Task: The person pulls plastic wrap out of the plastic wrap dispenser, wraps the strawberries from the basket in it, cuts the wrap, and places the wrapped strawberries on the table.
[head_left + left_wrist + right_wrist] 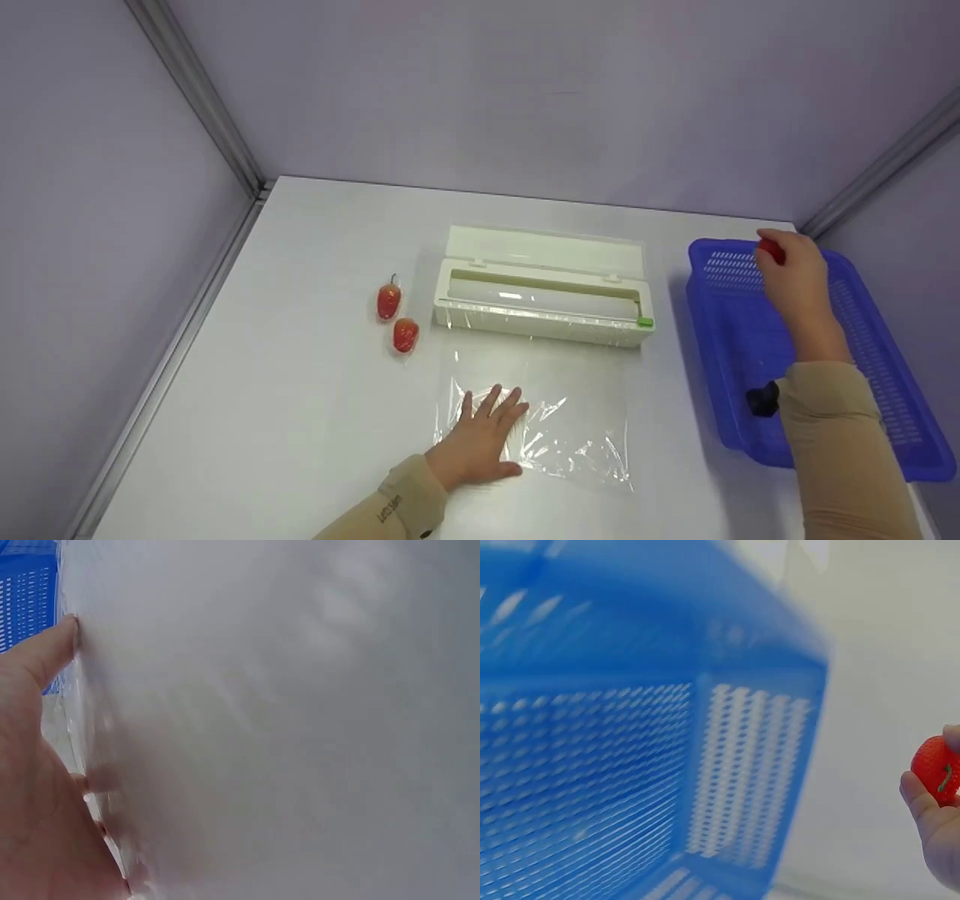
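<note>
My left hand (480,444) lies with fingers spread on a sheet of clear plastic wrap (574,439). The sheet runs toward me from a white wrap dispenser (540,330), whose lid (544,247) stands open behind the roll. In the left wrist view, the wrap fills most of the picture, with the thumb (56,649) at its edge. Over the far end of a blue basket (701,330), my right hand (799,281) pinches a red strawberry (931,765) between thumb and fingers. A green stem shows on it in the right wrist view.
Left of the dispenser lie two red fruits wrapped in film, one with a stem (388,301) and a rounder one (406,335). A green slider (645,322) sits at the dispenser's right end. Pale panels (487,90) enclose the white table (285,360).
</note>
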A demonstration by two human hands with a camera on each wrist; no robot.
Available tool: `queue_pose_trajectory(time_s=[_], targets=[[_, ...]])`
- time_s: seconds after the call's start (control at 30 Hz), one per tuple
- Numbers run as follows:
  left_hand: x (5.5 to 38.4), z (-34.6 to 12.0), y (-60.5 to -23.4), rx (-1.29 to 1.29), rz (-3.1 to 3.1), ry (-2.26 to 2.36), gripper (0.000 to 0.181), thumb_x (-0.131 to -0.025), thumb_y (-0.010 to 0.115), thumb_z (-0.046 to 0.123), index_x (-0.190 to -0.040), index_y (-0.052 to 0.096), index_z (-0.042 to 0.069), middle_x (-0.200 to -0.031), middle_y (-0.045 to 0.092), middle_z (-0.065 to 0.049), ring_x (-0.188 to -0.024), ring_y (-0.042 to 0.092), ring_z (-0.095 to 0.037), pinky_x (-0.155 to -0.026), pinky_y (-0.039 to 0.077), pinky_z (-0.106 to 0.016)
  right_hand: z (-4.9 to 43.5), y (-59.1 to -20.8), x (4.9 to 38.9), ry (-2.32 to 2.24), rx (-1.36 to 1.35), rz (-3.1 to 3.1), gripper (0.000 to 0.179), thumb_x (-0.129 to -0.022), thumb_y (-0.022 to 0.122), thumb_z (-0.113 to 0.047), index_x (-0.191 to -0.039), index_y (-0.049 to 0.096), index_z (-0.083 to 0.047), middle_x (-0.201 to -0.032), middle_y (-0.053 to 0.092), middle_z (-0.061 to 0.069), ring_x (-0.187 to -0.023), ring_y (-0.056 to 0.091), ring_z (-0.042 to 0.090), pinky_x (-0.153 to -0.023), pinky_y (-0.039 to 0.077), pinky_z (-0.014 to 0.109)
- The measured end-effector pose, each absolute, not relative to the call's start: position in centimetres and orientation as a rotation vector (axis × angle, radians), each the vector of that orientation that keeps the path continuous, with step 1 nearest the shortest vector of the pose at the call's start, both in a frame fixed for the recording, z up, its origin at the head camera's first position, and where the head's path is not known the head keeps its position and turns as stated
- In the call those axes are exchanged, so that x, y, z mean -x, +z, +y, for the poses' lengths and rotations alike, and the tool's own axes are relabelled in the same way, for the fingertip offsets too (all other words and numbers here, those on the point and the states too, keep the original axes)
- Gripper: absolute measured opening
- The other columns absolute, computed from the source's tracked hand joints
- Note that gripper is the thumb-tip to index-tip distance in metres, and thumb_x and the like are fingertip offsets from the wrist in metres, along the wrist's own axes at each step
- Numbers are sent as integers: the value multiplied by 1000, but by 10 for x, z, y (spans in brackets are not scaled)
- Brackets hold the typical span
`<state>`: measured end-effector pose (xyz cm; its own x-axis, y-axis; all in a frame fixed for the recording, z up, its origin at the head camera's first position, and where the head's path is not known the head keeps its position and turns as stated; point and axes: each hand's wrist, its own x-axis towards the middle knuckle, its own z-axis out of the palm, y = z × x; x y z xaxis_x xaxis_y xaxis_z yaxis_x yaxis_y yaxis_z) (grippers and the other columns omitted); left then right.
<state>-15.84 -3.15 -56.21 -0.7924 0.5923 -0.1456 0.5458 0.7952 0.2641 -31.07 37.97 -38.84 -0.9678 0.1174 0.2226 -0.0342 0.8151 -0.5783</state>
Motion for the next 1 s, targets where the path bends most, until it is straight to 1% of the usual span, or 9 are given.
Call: queue_pose_trajectory(time_s=[0.17, 0.33, 0.43, 0.5, 0.57, 0.67, 0.77, 0.9, 1.0], targets=[[157, -32, -564, -880, 2764, 328, 91, -76, 61, 60, -145, 18, 18, -156, 12, -2, -143, 13, -30, -109, 17, -62, 345, -371, 300, 923, 10, -2697, 39, -97, 44, -24, -132, 49, -9, -134, 43, 21, -120, 40, 39, -99, 38, 58], [156, -34, -567, -875, 2777, 374, 103, -74, 62, 60, -147, 10, 9, -147, 38, 3, -143, 13, -30, -110, 15, -62, 305, -356, 282, 952, -100, -2639, 38, -96, 48, -22, -133, 49, -14, -131, 47, 16, -116, 45, 32, -98, 43, 49], [156, -34, -568, -872, 2784, 394, 108, -74, 63, 60, -147, 6, 5, -139, 49, 5, -144, 12, -30, -110, 13, -61, 281, -350, 268, 997, -186, -2604, 43, -94, 51, -17, -136, 44, -14, -131, 48, 15, -114, 48, 29, -97, 46, 27], [157, -34, -568, -866, 2781, 404, 107, -75, 63, 59, -147, 7, 4, -138, 49, 4, -144, 11, -30, -111, 12, -61, 266, -351, 259, 1053, -253, -2560, 46, -92, 53, -10, -137, 41, -10, -131, 48, 16, -114, 48, 27, -93, 43, 13], [157, -34, -568, -857, 2778, 413, 105, -75, 63, 59, -146, 10, 4, -142, 46, 2, -144, 10, -29, -111, 11, -61, 252, -356, 252, 1130, -320, -2501, 48, -90, 55, -3, -136, 40, -4, -131, 48, 18, -115, 49, 24, -88, 39, 4], [157, -34, -567, -849, 2780, 433, 97, -74, 65, 57, -142, 18, 5, -149, 34, 1, -144, 11, -29, -111, 11, -61, 231, -372, 243, 1291, -405, -2401, 50, -86, 57, 6, -133, 40, 4, -128, 49, 21, -114, 49, 11, -88, 41, 4], [157, -34, -567, -845, 2777, 431, 89, -74, 65, 56, -136, 23, 9, -155, 20, -1, -144, 12, -30, -110, 13, -61, 212, -398, 232, 1430, -431, -2370, 50, -83, 59, 9, -129, 41, 8, -124, 51, 23, -110, 50, 6, -86, 45, 8], [158, -32, -567, -839, 2781, 402, 83, -74, 65, 57, -131, 26, 11, -156, 17, -1, -144, 13, -29, -110, 16, -61, 194, -439, 216, 1548, -381, -2466, 51, -80, 62, 8, -127, 43, 6, -122, 53, 21, -107, 53, 20, -86, 47, 15], [158, -31, -567, -845, 2797, 383, 79, -74, 65, 57, -128, 30, 11, -156, 16, -1, -143, 14, -29, -110, 17, -60, 184, -471, 201, 1586, -331, -2583, 53, -79, 64, 6, -128, 44, 3, -121, 54, 18, -107, 54, 27, -89, 49, 26]])
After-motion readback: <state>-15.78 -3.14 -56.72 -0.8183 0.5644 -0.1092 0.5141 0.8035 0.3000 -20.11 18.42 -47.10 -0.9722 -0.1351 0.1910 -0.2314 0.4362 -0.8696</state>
